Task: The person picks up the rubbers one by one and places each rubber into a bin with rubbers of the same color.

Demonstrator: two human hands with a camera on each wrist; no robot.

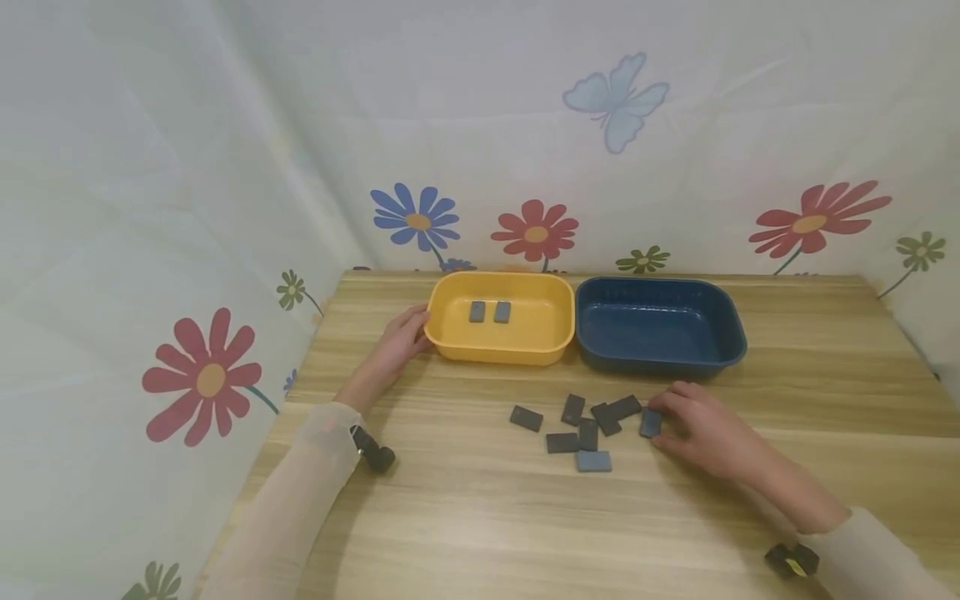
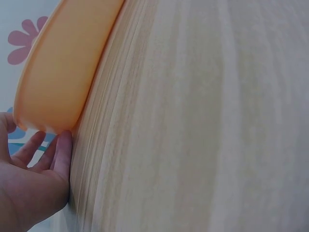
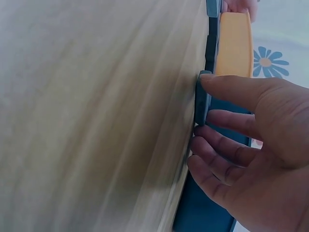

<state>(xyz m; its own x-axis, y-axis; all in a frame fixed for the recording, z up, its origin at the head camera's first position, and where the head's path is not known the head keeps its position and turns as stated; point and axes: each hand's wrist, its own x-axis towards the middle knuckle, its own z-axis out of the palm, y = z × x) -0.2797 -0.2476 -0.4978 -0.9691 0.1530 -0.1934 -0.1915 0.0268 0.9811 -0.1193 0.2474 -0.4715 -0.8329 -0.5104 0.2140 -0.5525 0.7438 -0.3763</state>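
My left hand touches the left end of the yellow tray with its fingertips. In the left wrist view its fingers lie against the outside of the tray's end wall. Two small grey tiles lie apart inside that tray. On the table in front of the dark blue tray, my right hand pinches a blue-grey tile between thumb and index finger; the right wrist view shows the tile between them, by the tabletop. Its other fingers are loosely bent.
Several dark rectangular tiles lie scattered left of the right hand, some touching. A lighter blue-grey tile lies nearest the front. Both trays stand side by side at the back of the wooden table, before a flowered cloth.
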